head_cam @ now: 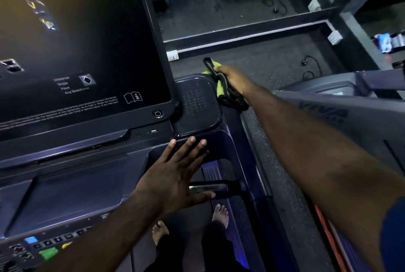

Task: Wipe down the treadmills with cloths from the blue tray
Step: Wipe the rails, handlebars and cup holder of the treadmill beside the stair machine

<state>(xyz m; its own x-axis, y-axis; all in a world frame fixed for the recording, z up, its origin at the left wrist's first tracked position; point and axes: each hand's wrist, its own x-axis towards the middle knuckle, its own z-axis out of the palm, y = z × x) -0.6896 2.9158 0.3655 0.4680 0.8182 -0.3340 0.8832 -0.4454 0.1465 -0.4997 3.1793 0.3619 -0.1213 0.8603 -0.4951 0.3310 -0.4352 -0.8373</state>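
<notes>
A crumpled yellow-green cloth with black edging (219,90) is gripped in the curled fingers of the right hand (232,77). It spills out on both sides of them at the edge of the dark treadmill's dotted plastic side tray (195,105). The left hand (175,181) is held flat, its fingers spread, well apart from the cloth.

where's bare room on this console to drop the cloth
The dotted side tray, between the screen and the cloth in the right hand, is bare. So is the flat panel below the screen. Crowded: the button strip.
</notes>
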